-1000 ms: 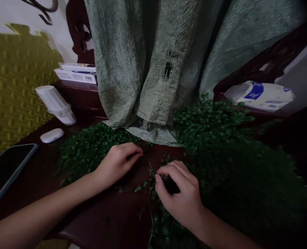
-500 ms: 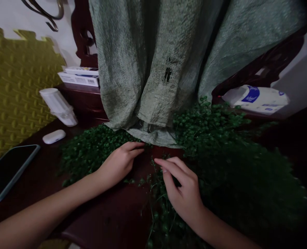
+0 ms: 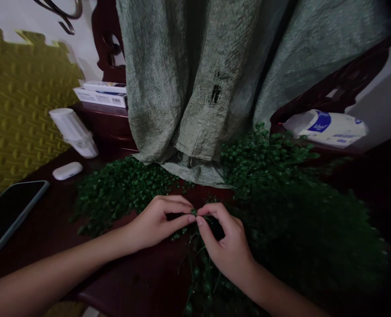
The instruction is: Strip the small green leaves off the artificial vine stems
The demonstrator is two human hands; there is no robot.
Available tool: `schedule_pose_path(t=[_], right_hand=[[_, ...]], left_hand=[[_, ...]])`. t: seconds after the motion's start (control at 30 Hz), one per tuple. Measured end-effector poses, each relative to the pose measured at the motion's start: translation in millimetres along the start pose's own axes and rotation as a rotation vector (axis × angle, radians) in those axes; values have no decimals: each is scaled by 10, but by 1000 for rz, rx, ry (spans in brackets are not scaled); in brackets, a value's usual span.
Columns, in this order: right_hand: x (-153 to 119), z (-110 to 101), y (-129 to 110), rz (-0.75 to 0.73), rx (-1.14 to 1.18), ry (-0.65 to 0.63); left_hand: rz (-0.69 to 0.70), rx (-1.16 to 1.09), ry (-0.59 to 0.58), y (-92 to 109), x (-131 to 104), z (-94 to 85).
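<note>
My left hand (image 3: 157, 222) and my right hand (image 3: 231, 240) meet fingertip to fingertip above the dark red table (image 3: 142, 281). Between the left thumb and fingers is a small green pod (image 3: 194, 212), its exact kind unclear. The right thumb and forefinger pinch the thin green stem (image 3: 209, 217) beside it. Behind my left hand lies a heap of loose small green pods (image 3: 116, 189). A larger, tangled pile of leafy green stems (image 3: 314, 229) spreads right of and under my right hand.
A grey-green woven sack (image 3: 202, 114) hangs over the back onto the table. At left are a phone (image 3: 13, 211), a white earbud case (image 3: 67, 171), a white cylindrical container (image 3: 74, 132) and boxes (image 3: 101, 97). A tissue pack (image 3: 335, 127) lies at right.
My left hand has come nearer and right from beside the pod heap, and its fingers have closed on a pod. My right hand has shifted slightly left, so the fingertips meet.
</note>
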State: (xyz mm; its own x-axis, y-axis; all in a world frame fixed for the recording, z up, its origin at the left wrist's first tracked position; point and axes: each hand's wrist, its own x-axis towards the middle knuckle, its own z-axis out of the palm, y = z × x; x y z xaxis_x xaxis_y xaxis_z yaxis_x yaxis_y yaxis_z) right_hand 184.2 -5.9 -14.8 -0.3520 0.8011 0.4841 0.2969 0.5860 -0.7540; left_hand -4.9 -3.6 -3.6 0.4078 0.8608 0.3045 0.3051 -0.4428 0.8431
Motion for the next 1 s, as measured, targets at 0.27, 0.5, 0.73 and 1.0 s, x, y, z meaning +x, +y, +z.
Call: schedule_pose_path(t=[0.27,0.5,0.73,1.0], right_hand=[[69,-37,-64,-94,-31,74],[21,7,-11,-168,-97,-19],[18,25,19,-188,-107,6],[29,-5,-28,-161,62,22]], left_hand=[[42,69,-33,39,-39,28],[141,326,-74,53,-56,10],[227,420,-151,73,-90,23],[304,251,-150,128,-78,3]])
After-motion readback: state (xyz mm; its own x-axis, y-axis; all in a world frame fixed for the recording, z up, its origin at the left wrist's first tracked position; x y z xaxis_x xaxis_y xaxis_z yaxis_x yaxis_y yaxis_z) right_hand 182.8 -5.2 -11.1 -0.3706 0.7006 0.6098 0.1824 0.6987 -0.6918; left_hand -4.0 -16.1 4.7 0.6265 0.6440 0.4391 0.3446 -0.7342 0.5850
